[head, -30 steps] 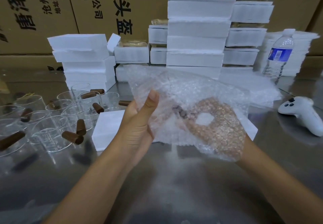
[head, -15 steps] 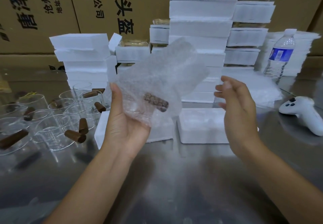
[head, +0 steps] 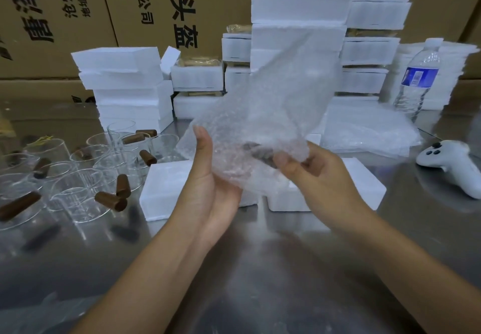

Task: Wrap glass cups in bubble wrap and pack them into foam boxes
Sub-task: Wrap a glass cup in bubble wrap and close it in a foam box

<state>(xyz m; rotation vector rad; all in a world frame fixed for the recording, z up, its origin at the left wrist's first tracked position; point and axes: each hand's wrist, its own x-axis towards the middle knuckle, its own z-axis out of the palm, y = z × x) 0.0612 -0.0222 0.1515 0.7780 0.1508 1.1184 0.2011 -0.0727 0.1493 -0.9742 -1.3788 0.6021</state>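
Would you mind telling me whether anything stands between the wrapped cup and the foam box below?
Nothing loose; only the left hand, cupping the wrapped cup from underneath, lies between it and the foam box.

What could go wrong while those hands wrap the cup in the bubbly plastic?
The clear bubble wrap sheet sits loose, one end sticking up, with the cup's brown handle showing through. The cup might slip from between the left hand and right hand onto the hard shiny metal table. Also, the clear glass cups with brown handles stand crowded near the left arm; a bump could knock them.
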